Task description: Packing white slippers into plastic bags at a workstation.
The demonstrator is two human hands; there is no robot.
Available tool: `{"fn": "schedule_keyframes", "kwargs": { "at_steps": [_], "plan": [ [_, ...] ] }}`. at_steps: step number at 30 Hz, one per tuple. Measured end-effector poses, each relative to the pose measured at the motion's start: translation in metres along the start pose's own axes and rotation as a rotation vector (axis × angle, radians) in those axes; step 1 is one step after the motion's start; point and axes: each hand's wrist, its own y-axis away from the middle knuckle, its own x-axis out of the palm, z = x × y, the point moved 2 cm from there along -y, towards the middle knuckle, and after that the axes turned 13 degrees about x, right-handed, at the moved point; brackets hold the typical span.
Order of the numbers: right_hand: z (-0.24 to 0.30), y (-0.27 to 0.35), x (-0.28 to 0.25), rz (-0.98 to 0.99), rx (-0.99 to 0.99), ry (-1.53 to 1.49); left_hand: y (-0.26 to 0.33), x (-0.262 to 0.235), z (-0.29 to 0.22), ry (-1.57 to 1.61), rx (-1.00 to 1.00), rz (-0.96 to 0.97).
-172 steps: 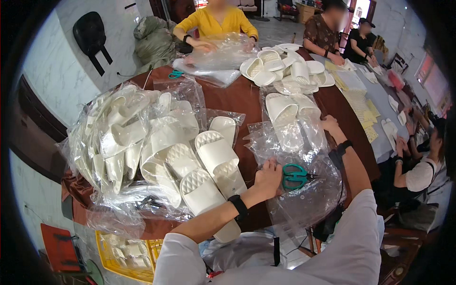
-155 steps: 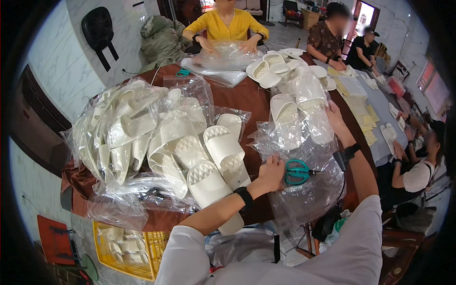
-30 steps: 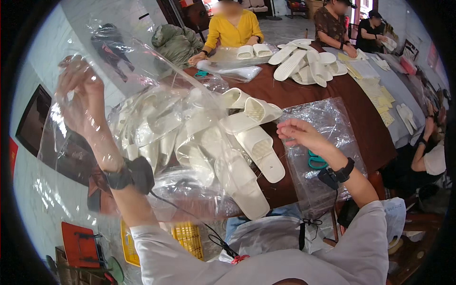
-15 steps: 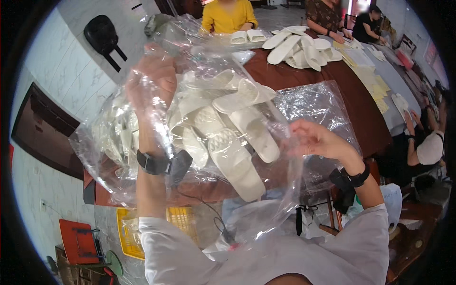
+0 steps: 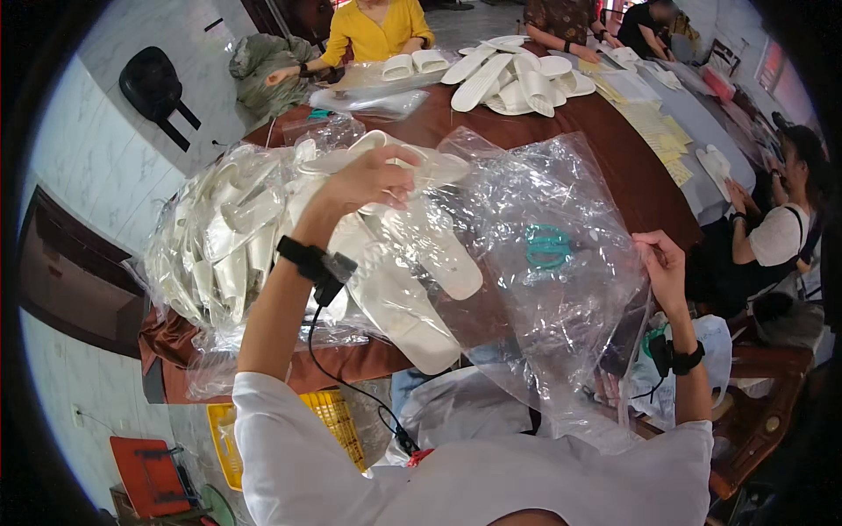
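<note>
The left hand (image 5: pixel 373 180) has its fingers curled over the upper edge of a clear plastic bag (image 5: pixel 535 272), pinching it together with the tip of a white slipper (image 5: pixel 399 162) that lies just under the fingers. The right hand (image 5: pixel 662 267) pinches the bag's opposite edge between thumb and fingers, so the bag hangs stretched between the two hands, above the near edge of the brown table (image 5: pixel 614 167). A black wristband (image 5: pixel 307 261) with a cable sits on the left wrist, another (image 5: pixel 680 358) on the right.

Through the bag show green scissors (image 5: pixel 548 247), lying on the table near its right edge. Below the left hand, white slippers (image 5: pixel 412 280) lie soles up, reaching over the near edge. At the left edge a heap of bagged slippers (image 5: pixel 224 241) is piled high.

At the far edge more loose slippers (image 5: pixel 513 74) are spread out, and a person in a yellow top (image 5: pixel 377 26) rests a hand on another clear bag (image 5: pixel 373 88). Yellow papers (image 5: pixel 653 131) run along the right side, where a person in a white top (image 5: pixel 781 232) sits. Under the table stands a yellow crate (image 5: pixel 338 421).
</note>
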Motion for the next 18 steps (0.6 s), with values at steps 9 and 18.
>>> {"fn": "schedule_keyframes", "kwargs": {
  "at_steps": [9, 18],
  "plan": [
    [-0.050, 0.005, -0.047, -0.296, 0.062, -0.012, -0.061, 0.071, 0.033, -0.180, -0.291, 0.215],
    [-0.072, 0.000, -0.048, -0.217, 0.107, -0.071, -0.115, 0.068, 0.076, -0.626, 0.113, -0.274]
  ]
}}
